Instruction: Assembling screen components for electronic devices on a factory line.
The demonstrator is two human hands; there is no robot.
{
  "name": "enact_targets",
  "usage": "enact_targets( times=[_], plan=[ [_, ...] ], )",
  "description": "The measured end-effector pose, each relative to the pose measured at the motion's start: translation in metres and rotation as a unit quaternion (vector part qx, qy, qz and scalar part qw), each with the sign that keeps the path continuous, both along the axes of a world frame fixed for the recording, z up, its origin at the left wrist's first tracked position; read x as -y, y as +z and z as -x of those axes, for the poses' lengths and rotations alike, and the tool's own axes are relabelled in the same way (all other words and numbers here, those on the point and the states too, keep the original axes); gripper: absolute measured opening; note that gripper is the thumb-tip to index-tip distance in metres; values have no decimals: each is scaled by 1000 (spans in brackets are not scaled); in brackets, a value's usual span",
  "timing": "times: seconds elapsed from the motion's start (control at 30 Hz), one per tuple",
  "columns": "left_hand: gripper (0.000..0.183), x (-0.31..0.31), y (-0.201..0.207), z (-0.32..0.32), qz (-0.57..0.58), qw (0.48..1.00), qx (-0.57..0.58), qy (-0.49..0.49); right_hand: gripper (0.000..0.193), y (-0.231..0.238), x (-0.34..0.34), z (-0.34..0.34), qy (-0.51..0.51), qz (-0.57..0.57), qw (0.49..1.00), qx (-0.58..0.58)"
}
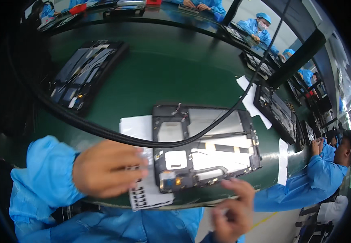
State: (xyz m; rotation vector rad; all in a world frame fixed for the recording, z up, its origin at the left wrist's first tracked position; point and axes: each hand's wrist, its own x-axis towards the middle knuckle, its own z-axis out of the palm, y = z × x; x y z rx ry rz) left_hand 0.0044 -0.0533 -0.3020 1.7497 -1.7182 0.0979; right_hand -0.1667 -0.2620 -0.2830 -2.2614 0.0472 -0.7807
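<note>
A black tablet-like device frame [208, 148] with silver metal plates and flat cables lies open on the bench in front of me. White sheets [151, 201] with rows of black stickers stick out from under its left side. My left hand [110, 168], smeared by motion, is over these sheets with its fingers stretched toward the frame's left edge; nothing can be made out in it. By the frame's near right corner, my right hand [234, 210] is raised, index finger and thumb apart, also slightly blurred.
A thick black cable [143, 142] arcs across the view above the frame. A similar device frame [86, 75] lies far left, another [276, 113] at right beside white paper [248, 97]. A co-worker in blue [309, 178] sits at my right; others work across the green bench [175, 65].
</note>
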Motion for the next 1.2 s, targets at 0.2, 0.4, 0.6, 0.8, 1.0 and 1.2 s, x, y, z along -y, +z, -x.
enact_targets(
  times=[0.2,0.4,0.6,0.8,1.0,1.2],
  plan=[
    [20,110,4,19,35,988,103,-112,6,-26,117,-13,-110,-195,974,-43],
    [19,178,-20,5,-11,981,94,-167,11,-47,141,-37,-52,-173,981,-71],
    [20,193,-24,-1,1,981,89,-171,17,-65,151,-36,-62,-229,971,-25],
    [31,195,-42,11,40,986,90,-134,17,-73,151,-36,-76,-215,974,-10],
    [36,203,-49,21,132,982,104,-81,14,-67,151,-35,-80,-180,980,-41],
    [36,214,-36,25,22,991,76,-104,11,-63,156,-34,-66,-184,979,-57]
  ],
)
